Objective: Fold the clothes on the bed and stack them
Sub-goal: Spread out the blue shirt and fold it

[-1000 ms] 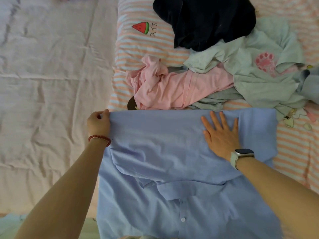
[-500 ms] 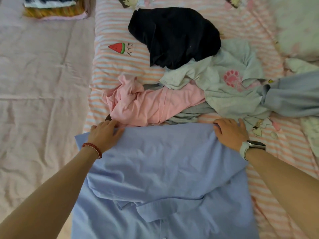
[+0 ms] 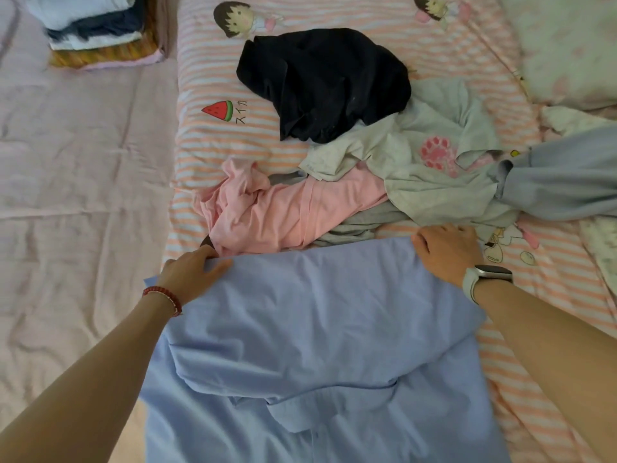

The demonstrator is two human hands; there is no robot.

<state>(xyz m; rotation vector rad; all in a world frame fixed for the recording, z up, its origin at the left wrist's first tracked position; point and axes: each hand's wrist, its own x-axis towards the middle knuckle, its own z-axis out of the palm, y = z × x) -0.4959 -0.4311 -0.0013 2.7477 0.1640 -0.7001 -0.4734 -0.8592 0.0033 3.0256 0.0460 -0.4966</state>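
Note:
A light blue button shirt (image 3: pixel 317 329) lies half folded on the bed in front of me. My left hand (image 3: pixel 192 274) grips its far left corner, thumb on top of the cloth. My right hand (image 3: pixel 447 253) grips the far right corner, fingers curled over the edge. Just beyond lie unfolded clothes: a pink garment (image 3: pixel 287 212), a pale green top with a pink paw print (image 3: pixel 434 162), a black garment (image 3: pixel 320 81) and a grey-blue piece (image 3: pixel 564 178). A stack of folded clothes (image 3: pixel 96 31) sits at the far left.
A pink-striped quilt with cartoon prints (image 3: pixel 213 135) covers the right half of the bed. A plain pale pink sheet (image 3: pixel 76 182) covers the left half. A pillow (image 3: pixel 567 51) lies at the far right corner.
My right hand went from lying flat on the shirt to gripping its far edge. My left hand shifted inward along that edge. The view tilted up, revealing the folded stack.

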